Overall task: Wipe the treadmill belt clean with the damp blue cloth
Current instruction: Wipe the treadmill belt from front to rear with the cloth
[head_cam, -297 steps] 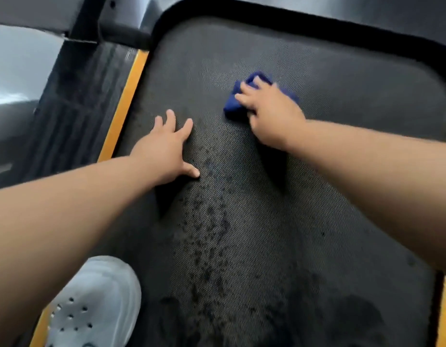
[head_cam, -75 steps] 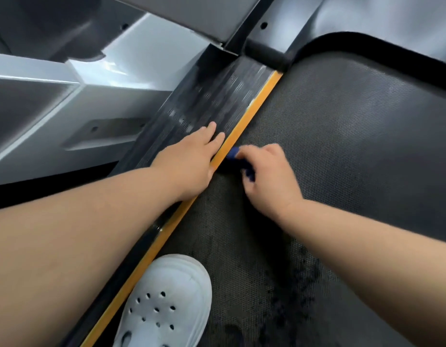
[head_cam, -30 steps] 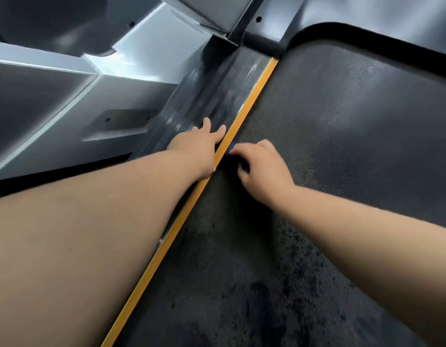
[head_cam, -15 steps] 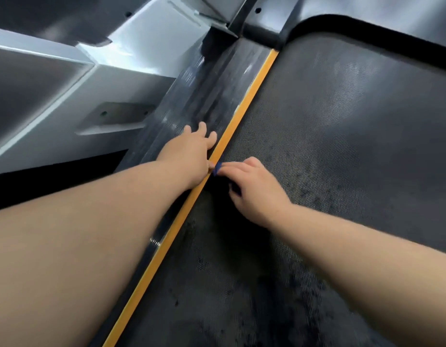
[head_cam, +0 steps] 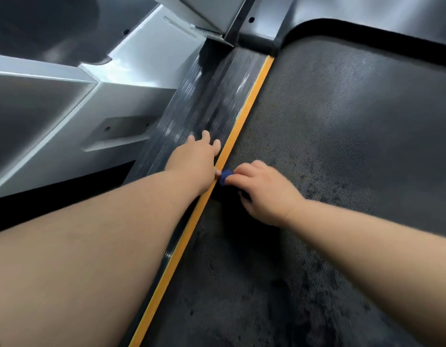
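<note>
Our right hand (head_cam: 264,194) is curled tight round the blue cloth (head_cam: 225,177) and presses it on the belt (head_cam: 342,121), right beside the yellow stripe (head_cam: 244,113), to rub that edge. At 10 o'clock from it, our left hand (head_cam: 196,159) lies flat on the side rail (head_cam: 204,103), fingers a little apart. We think it holds us up. Dark spots (head_cam: 317,284) wait at 5 o'clock.

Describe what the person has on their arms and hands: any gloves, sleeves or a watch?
Nothing is worn. The left hand and right hand are bare, with no gloves, and no ring shows on the fingers. The left forearm and right forearm are uncovered as far up as the view reaches: no sleeve, watch, band or marking.
</note>
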Available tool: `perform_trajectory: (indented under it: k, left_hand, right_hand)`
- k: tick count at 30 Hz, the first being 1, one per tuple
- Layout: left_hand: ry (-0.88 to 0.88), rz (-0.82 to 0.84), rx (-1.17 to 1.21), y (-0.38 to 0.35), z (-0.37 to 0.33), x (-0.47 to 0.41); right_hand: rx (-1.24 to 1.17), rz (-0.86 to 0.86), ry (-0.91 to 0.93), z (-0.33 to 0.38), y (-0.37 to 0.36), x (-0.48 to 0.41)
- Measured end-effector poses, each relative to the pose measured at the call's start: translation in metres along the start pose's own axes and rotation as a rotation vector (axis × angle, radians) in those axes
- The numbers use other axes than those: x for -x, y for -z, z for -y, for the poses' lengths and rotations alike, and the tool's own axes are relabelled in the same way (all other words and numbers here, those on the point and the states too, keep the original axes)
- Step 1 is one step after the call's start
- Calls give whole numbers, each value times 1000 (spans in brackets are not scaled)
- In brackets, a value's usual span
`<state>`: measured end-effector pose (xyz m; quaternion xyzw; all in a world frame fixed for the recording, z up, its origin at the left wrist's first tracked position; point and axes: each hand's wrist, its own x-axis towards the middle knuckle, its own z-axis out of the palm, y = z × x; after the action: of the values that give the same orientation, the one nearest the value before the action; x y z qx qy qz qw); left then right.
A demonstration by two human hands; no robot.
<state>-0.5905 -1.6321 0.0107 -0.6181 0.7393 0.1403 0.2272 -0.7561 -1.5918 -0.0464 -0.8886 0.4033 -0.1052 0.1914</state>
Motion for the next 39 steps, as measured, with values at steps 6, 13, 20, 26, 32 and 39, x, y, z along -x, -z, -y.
perform_trajectory:
  k: [6, 13, 20, 26, 32, 39]
  left_hand:
    - [-10, 20, 18, 0, 2, 0]
    - [13, 14, 58, 0, -1, 3]
    - [37, 24, 117, -5, -5, 3]
    - [-227, -285, -66, -20, -29, 19]
    - [-209, 120, 115, -36, -66, 24]
    - [-149, 136, 98, -36, -86, 15]
  right_hand:
    - [188, -108, -482, -70, 41, -28]
    - [8, -50, -214, 33, -8, 34]
    - [265, -122, -444, -55, 41, 17]
    - [150, -151, -434, -19, 19, 32]
    - [320, -157, -162, -64, 28, 44]
    - [167, -216, -554, -45, 30, 47]
